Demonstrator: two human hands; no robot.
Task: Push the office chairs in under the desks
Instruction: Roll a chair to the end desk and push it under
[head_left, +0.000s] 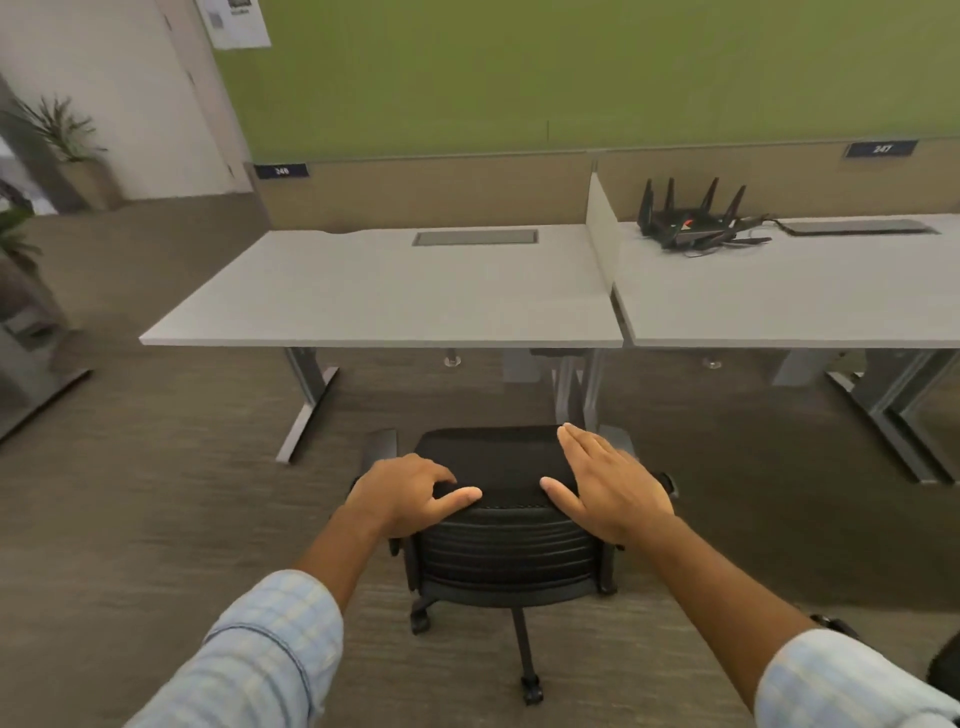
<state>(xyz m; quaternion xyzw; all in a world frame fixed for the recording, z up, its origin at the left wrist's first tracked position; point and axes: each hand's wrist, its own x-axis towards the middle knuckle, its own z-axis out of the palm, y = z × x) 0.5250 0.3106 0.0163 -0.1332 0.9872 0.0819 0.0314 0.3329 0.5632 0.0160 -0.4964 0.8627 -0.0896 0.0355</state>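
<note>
Black mesh chair (506, 525) sat short of the grey desk (384, 296) at 12 o'clock, seat not yet under. Left hand (410, 493) curled over the backrest top; right hand (608, 483) flat, fingers spread, gripping nothing. Uneven shove, and could veer toward 1 o'clock, clipping the desk leg (576, 387).

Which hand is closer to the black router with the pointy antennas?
Right. The right hand lies flat on the chair back, below the router on the right-hand desk. The left hand grips the chair back farther left.
</note>
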